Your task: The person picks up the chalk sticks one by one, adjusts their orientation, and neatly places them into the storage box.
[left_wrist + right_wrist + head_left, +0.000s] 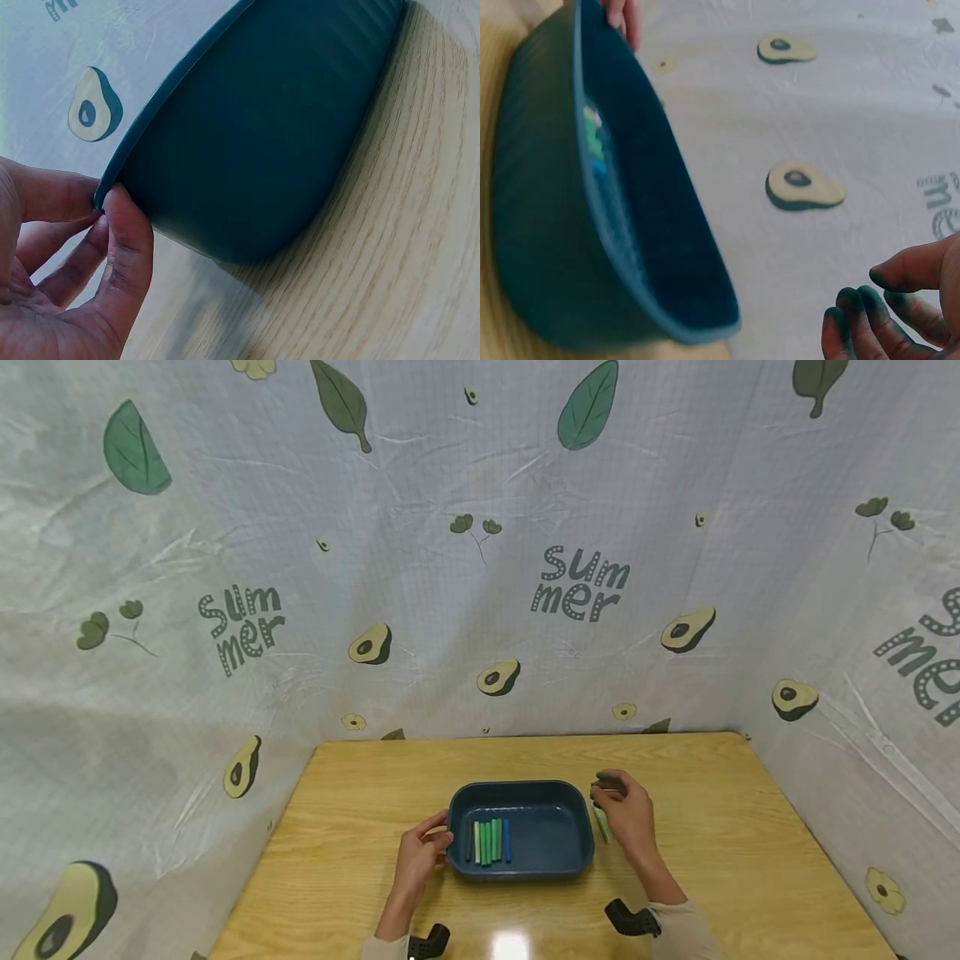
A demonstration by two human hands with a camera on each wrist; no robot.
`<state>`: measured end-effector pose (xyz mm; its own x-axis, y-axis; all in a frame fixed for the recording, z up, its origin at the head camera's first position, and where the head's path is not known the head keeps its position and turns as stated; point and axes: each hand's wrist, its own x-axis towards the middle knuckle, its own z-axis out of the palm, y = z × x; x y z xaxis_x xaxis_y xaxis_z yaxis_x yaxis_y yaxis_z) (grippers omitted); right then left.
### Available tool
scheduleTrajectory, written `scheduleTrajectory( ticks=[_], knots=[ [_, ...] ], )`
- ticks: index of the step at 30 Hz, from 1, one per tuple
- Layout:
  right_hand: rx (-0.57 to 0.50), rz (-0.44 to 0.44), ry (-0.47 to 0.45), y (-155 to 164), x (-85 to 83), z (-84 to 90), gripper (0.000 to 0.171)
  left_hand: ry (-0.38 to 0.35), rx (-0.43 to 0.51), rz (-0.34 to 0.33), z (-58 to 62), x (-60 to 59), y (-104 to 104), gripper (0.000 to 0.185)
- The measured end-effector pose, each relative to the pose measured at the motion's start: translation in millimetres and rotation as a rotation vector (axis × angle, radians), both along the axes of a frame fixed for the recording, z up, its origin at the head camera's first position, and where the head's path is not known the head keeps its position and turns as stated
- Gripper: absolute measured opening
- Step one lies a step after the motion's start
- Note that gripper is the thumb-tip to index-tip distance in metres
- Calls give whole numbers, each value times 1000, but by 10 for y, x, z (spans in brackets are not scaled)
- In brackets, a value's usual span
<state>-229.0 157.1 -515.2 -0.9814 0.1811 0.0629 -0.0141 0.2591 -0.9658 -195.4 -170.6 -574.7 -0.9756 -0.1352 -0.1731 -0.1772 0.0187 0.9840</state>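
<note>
A dark blue-green tray [551, 839] stands on the table. My left hand [416, 860] pinches its left rim between thumb and fingers, as the left wrist view shows on the tray wall [247, 135]. Inside, to the left, several green chalk-like sticks [487, 842] lie side by side, with a blue stick [507, 841] at their right. Just beyond the tray's right side lies a pale green stick [602, 825] on the table. My right hand [630, 818] is above it, fingers loosely bent, dark green stains on the fingertips [851, 300], nothing visible between them.
The light wooden table [712, 835] reaches back to a pale cloth [427, 568] printed with avocados and leaves, which also hangs at both sides. Black straps with small mounts [630, 918] sit on both wrists.
</note>
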Motion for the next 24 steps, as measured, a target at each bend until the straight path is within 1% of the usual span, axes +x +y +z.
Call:
scheduleTrajectory(
  ticks=[3, 7, 8, 15, 20, 24],
  knots=[
    [24, -35, -11, 87, 7, -62, 29, 10, 2, -1, 15, 5, 3, 44],
    [45, -61, -41, 177, 20, -154, 30, 7, -1, -7, 7, -2, 4, 45],
    [41, -64, -41, 191, 24, -172, 31, -2, 2, -4, 2, -8, 6, 45],
    [-15, -80, -56, 241, 79, -266, 37, -5, 7, -17, -29, -26, -1, 46],
    [-50, -124, -75, 251, 85, -369, 39, -11, 1, -8, -8, -13, 4, 45],
    [-52, -170, -62, 242, 79, -472, 39, -9, -9, 1, 9, -3, 10, 44]
  ],
)
